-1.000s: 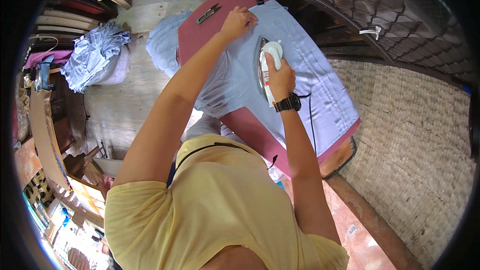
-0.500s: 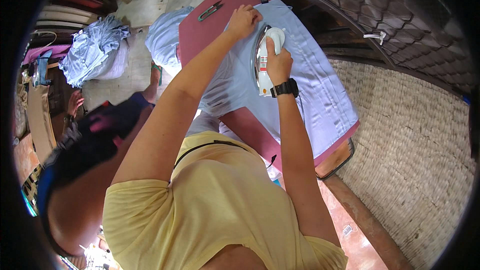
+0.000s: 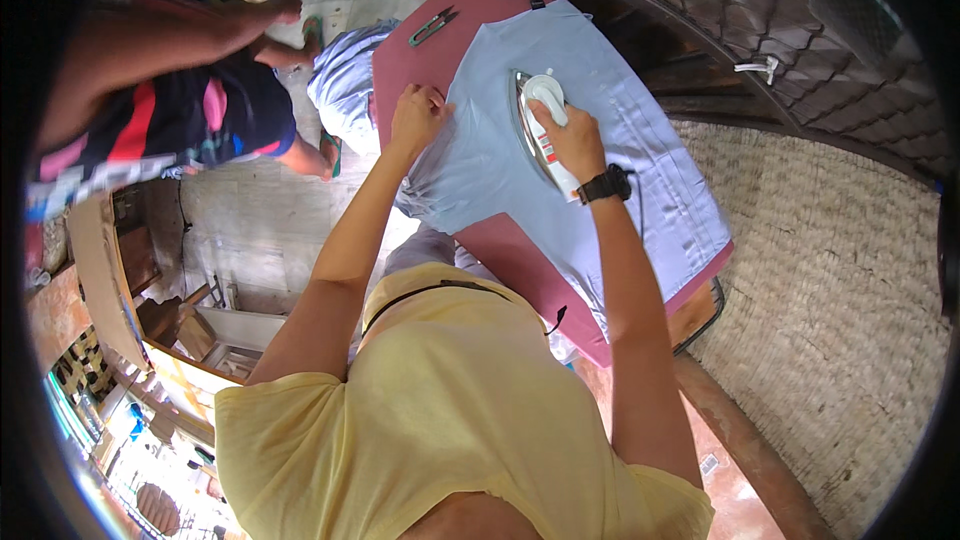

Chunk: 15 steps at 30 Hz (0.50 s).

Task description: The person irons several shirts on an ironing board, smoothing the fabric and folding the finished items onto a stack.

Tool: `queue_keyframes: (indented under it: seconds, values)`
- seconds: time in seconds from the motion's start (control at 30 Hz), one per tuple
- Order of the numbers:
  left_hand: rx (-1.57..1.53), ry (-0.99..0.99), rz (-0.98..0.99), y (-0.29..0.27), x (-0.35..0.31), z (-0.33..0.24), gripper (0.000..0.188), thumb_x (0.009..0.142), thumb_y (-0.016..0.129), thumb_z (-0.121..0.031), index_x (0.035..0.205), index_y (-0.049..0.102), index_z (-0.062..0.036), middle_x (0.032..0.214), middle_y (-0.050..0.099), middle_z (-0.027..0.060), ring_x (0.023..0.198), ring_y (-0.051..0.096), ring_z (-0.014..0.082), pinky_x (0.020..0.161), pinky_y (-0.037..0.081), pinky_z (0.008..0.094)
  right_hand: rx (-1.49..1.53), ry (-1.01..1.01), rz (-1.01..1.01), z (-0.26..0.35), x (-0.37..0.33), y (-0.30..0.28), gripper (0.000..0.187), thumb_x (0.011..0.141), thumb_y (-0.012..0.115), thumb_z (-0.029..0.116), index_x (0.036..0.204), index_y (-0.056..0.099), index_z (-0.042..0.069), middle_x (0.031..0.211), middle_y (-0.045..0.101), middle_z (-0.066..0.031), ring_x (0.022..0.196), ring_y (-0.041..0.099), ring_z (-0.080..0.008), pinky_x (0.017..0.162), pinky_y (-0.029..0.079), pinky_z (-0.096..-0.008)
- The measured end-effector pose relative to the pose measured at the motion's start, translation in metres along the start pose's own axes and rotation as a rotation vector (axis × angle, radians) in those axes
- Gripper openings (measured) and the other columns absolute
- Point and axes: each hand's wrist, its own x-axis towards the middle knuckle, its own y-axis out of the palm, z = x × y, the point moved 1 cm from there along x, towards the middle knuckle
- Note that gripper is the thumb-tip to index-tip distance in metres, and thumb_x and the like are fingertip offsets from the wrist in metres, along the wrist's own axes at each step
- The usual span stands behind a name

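A light blue shirt (image 3: 497, 145) lies spread over the red padded ironing board (image 3: 420, 68). My right hand (image 3: 574, 140) is closed round the handle of a white iron (image 3: 545, 100), which rests on the shirt with its tip toward the far end. At the shirt's left edge, my left hand (image 3: 420, 120) has its fingers curled in and pinches the cloth; the fingertips are partly hidden. Loose folds of the shirt bunch just below that hand. Green-handled thread snips (image 3: 432, 27) lie on the board's far left part.
Another person (image 3: 215, 110) stands close on the left, an arm stretched toward the board. Blue cloth (image 3: 345, 80) hangs at the board's left side. A dark metal gate (image 3: 720, 60) stands at the far right, above a woven mat (image 3: 820, 270). The iron's cord (image 3: 641, 205) runs beside my right wrist.
My left hand has come back from the shirt's far end to its left edge. The iron has tilted and shifted slightly nearer. The other person has moved forward, covering the clothes pile.
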Motion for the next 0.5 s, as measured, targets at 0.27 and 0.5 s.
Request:
queue_keyframes:
  seconds: [0.27,0.5]
  values:
    - [-0.237,-0.119,-0.112,-0.013,-0.018,-0.019,0.022,0.093,0.062,-0.021,0.092,0.065,0.0011,0.093,0.066,0.0153,0.085,0.065,0.0245,0.074,0.049,0.035,-0.248,-0.162,0.193,0.06,0.036,0.007,0.07,0.082,0.054,0.072,0.102,0.073,0.007,0.095,0.07,-0.0239,0.095,0.066,-0.0416,0.082,0.052,-0.0489]
    - [0.016,-0.073,-0.004,0.004,-0.002,-0.01,0.041,0.083,0.072,-0.039,0.092,0.068,0.0001,0.092,0.064,0.017,0.092,0.061,0.0325,0.079,0.049,0.0422,-0.2,-0.004,0.193,0.027,0.002,-0.006,0.075,0.086,0.045,0.073,0.102,0.072,0.004,0.101,0.068,-0.0261,0.101,0.064,-0.0423,0.085,0.051,-0.0501]
